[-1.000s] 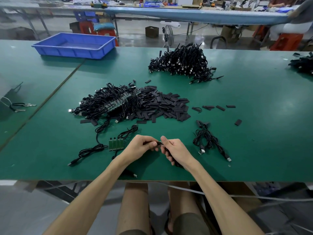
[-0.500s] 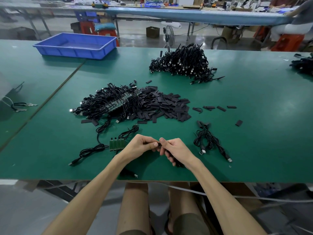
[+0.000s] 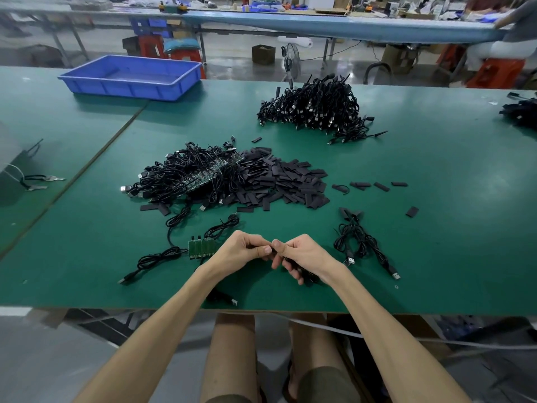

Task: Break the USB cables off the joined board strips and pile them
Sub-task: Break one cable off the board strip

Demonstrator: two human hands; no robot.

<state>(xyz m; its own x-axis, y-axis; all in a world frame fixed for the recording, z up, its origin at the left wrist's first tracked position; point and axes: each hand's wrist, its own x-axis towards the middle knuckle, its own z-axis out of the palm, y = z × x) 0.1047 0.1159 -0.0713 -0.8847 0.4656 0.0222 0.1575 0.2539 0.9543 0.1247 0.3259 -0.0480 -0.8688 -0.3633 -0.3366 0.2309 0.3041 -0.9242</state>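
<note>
1. Very little has changed in the last second. The left hand and the right hand stay close together, low over the near edge of the tabletop. They have only moved a bit tighter, so the thumbs now touch.
2. Both grips are closed. The fingers of each hand curl in and pinch one black cable between them. A dark bit of it shows under the right hand.
3. A second ago a short piece of the cable showed between the hands. Now the fingertips cover it. This looks like the person is still working on the same cable, and it has not gone to a pile yet.
4. The green strip lies flat just beside the left hand. Cables still run out of it to the left and up. So more breaking off looks left to do there.
5. The small pile of loose cables lies to the right of the hands and looks the same as before. The big pile is far back. The heap of strips not yet done sits in the middle, touching a spread of flat black sleeves.
6. Hard to see: the cable's end is hidden in the fingers, so it cannot be told if a bit of board is on it. The left arm covers part of a cable near the tabletop edge.
</note>
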